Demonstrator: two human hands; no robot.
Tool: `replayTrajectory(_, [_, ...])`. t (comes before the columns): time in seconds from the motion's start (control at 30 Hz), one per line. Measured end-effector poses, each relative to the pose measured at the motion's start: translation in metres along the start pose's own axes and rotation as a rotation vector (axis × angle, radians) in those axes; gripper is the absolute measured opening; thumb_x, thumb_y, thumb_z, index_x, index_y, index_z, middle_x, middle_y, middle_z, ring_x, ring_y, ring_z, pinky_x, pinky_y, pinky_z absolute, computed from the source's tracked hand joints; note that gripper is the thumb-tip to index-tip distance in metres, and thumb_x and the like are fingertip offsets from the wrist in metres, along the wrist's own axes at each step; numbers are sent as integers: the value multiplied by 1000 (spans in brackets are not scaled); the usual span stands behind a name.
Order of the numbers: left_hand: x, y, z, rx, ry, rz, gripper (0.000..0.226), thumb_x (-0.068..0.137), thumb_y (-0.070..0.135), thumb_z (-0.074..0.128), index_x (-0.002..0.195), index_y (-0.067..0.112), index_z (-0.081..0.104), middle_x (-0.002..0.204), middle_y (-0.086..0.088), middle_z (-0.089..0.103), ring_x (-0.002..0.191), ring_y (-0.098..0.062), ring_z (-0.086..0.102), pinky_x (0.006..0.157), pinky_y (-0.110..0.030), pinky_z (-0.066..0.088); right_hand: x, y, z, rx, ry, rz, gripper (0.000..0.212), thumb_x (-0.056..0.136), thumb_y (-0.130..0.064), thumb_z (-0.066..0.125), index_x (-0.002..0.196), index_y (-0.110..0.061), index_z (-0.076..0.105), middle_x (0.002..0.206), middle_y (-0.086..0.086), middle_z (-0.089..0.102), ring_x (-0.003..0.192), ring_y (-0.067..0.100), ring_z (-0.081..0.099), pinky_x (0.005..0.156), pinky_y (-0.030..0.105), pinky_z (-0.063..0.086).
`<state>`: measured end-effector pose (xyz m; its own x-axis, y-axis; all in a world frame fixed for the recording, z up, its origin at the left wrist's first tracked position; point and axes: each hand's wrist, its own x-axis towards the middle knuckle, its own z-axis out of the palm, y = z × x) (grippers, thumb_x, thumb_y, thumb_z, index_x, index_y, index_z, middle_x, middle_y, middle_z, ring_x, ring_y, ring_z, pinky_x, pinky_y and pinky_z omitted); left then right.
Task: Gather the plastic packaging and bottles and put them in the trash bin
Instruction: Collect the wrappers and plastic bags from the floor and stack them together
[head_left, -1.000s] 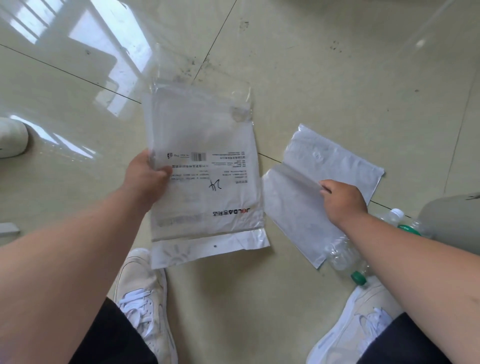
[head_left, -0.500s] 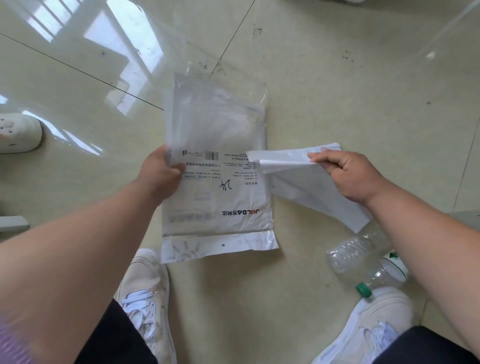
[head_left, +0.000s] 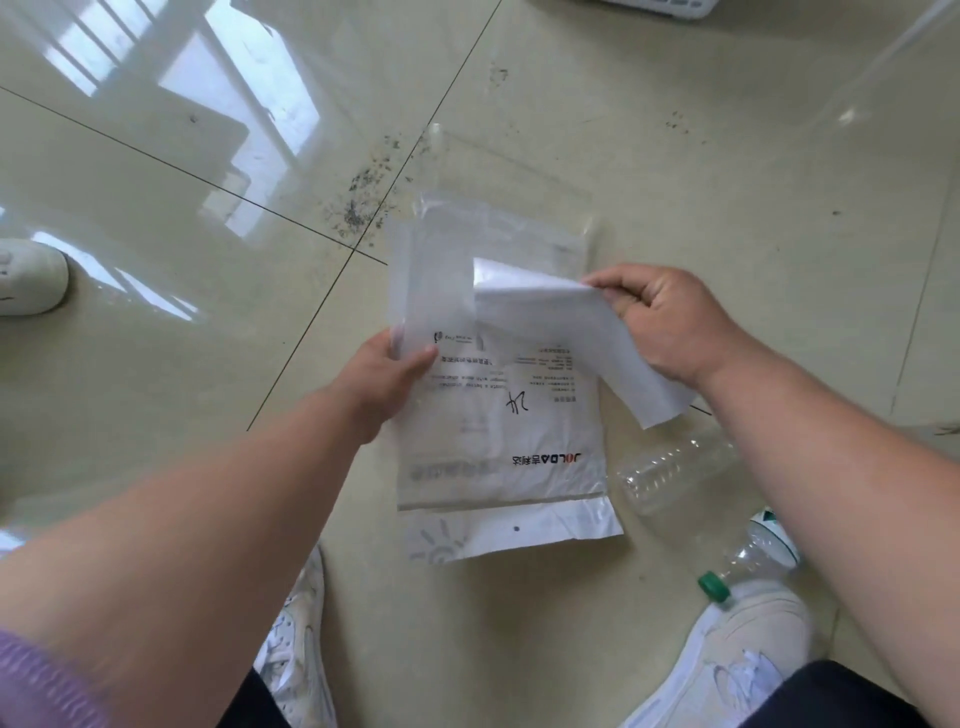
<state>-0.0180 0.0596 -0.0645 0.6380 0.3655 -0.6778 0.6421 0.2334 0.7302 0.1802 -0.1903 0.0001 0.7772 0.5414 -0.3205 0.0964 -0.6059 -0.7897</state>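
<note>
Both forearms are bare from wrist to near the elbow. A ribbed, knitted purple sleeve cuff shows at the lower left corner of the frame, blurred, bunched up on the left arm. The left hand and right hand wear no rings, watch or gloves. Dark, nearly black trouser fabric covers the legs along the bottom edge. On the feet are white lace-up sneakers with white laces: the left sneaker at bottom centre, the right sneaker at lower right.
</note>
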Motion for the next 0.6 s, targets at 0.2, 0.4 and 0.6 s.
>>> replayTrajectory(0.2, [0,-11,22,-145,-39,-2,34,104,35,69,132,15,72,128,-12,82,121,-36,77,110,-63,56,-24,23,57,-232,-74,74,40,102,-20,58,140,-28,64,139,4,69,128,22,62,106,21,41])
replayTrajectory(0.4, [3,1,24,-289,-92,-205,104,71,98,61,144,23,71,136,-7,80,127,-31,76,118,-54,51,-41,22,103,-364,-353,-85,57,99,-7,53,154,-25,49,163,-1,43,152,15,37,126,26,21])
replayTrajectory(0.6, [-1,-7,35,-321,-170,-67,45,97,24,80,136,3,73,115,-19,83,104,-41,82,79,-45,66,-60,-12,136,158,-319,301,80,95,-39,66,164,-33,25,168,-6,29,154,13,30,126,31,22])
